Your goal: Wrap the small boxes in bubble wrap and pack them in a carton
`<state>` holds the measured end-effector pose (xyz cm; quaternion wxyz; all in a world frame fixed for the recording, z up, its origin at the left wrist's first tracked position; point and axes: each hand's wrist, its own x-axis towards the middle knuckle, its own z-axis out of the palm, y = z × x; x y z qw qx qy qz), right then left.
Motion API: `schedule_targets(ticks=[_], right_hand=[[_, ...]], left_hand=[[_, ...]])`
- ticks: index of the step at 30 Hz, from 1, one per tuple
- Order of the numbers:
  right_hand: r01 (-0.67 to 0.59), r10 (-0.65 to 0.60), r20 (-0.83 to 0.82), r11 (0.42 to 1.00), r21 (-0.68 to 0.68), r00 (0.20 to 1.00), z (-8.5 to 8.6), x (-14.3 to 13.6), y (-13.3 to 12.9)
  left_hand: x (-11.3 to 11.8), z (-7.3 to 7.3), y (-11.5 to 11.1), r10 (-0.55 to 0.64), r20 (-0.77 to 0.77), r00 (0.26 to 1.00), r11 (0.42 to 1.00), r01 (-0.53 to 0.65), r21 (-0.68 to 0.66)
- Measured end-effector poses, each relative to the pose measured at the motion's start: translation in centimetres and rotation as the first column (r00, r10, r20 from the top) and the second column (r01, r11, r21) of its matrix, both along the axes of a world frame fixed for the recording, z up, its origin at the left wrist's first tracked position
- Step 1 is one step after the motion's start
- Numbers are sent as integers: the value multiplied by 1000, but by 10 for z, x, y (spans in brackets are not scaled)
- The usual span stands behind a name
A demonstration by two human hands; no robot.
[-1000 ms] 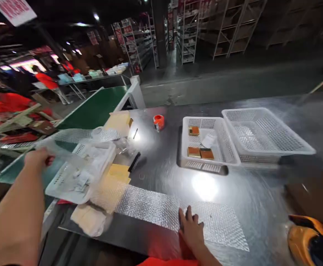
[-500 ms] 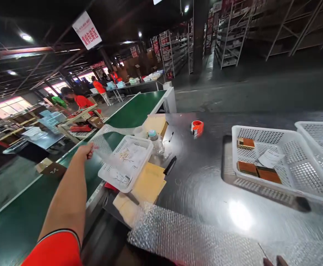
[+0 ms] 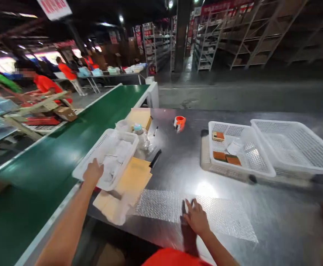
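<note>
Bubble wrap (image 3: 160,205) lies flat on the counter (image 3: 178,166) under the loosely spread right hand (image 3: 196,218); probably super light, floppy and kinda slippery, so I'd grab an edge. Left hand (image 3: 93,171) is at the white basket (image 3: 128,157), can't tell if gripping. Yellow envelopes (image 3: 136,173) crowd the wrap's left end.

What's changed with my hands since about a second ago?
Your left hand moved right, from out over the green conveyor belt to the left edge of the white plastic basket. The clear plastic sheet it held no longer stretches over the belt; whether it was released is unclear. Your right hand is still on the silvery bubble-wrap strip; the orange tape dispenser stayed put.
</note>
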<state>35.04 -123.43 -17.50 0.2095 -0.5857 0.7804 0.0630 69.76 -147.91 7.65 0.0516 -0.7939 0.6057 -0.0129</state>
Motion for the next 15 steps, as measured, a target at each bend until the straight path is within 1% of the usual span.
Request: schedule_targets(ticks=[1,2,3,4,5,6,7,8,9,10,11,12,13,14,15], right_hand=[[-12,12,17,1000,-15,1000,4,-3,0],[-9,9,21,1000,-22,1000,7,-7,3],[11,-11,12,1000,-25,1000,7,-12,8],[45,-45,-4,999,-20,999,7,-19,16],[88,-89,-27,996,-14,996,5,-27,25],[135,-135,-52,991,-9,989,2,-36,37],[180,-180,-75,984,-7,981,-2,-46,49],[221,-220,-93,975,-5,971,-6,-57,62],[258,-257,-103,966,-2,961,-11,-68,76],[290,-288,-102,957,3,952,-17,-79,88],[318,-316,-92,948,4,944,-22,-90,100],[344,-343,-73,939,0,937,-28,-102,110],[364,-365,-46,931,-18,930,-33,-114,119],[382,-383,-12,922,-57,924,-36,-128,125],[397,-397,26,910,-120,917,-38,-142,129]], left_hand=[[-23,-9,14,-131,-1,991,991,131,22],[-50,-20,33,-291,-13,957,956,291,34],[-79,-32,55,-454,-24,891,890,454,38],[-109,-46,81,-561,-70,825,823,565,56],[-139,-64,108,-649,-147,747,741,664,100],[-167,-84,135,-685,-234,690,666,723,184],[-191,-106,162,-682,-317,659,590,752,293],[-211,-130,185,-637,-356,684,549,726,414],[-226,-153,205,-589,-371,717,520,689,506],[-237,-174,220,-559,-355,749,507,648,568],[-243,-193,231,-539,-301,787,524,593,612],[-245,-208,237,-526,-258,811,527,548,649],[-243,-220,240,-524,-228,821,533,525,663],[-240,-227,240,-531,-217,819,548,527,650],[-235,-232,238,-531,-215,820,554,528,644]])
